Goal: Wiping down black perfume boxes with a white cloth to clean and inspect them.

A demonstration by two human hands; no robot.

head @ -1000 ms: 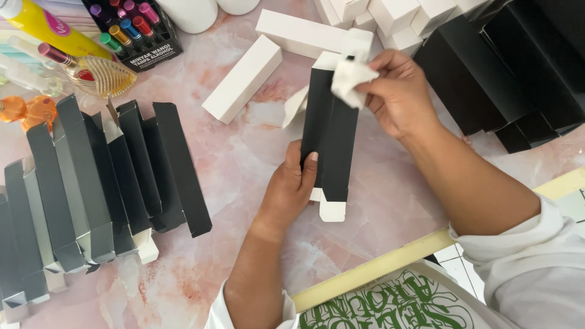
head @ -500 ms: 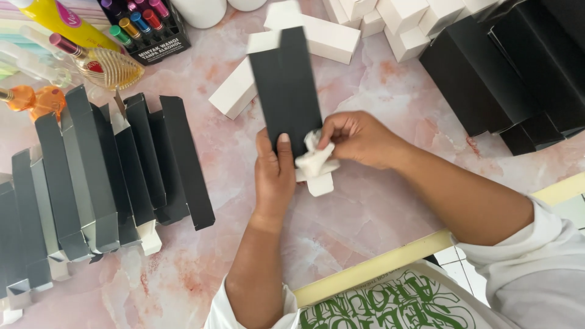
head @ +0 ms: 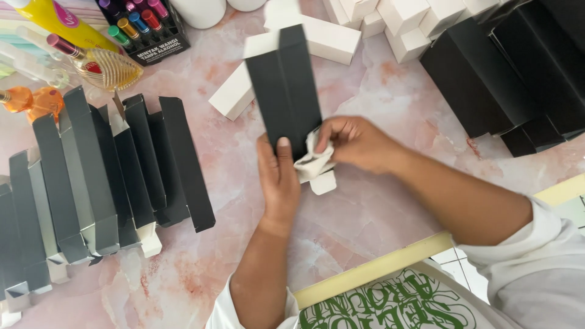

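Now the black carton (head: pixel 283 91) lies flatter and face up against the pink marbled counter (head: pixel 390 201), where half a second ago it stood a little higher and a second ago it was held upright with its white inside showing. The left hand (head: pixel 277 180) clasps the carton's near end, thumb pressed on the black face, and the right hand (head: pixel 353 143) has come down from the carton's far end to its near end, where its fingers pinch the white end flaps (head: pixel 314 164); by my reading the closing of that end is under way. Left of the carton, a row of flattened black cartons (head: pixel 91 176) leans overlapped on the counter. Beyond the carton lie closed white boxes (head: pixel 332 39), and to its right stands a stack of black boxes (head: pixel 487 79). Far left of the carton, a black tray (head: pixel 143 30) holds small coloured bottles upright, with a gold fan-shaped bottle (head: pixel 106 67) just beside it. Whether anything sits inside the carton cannot be told.
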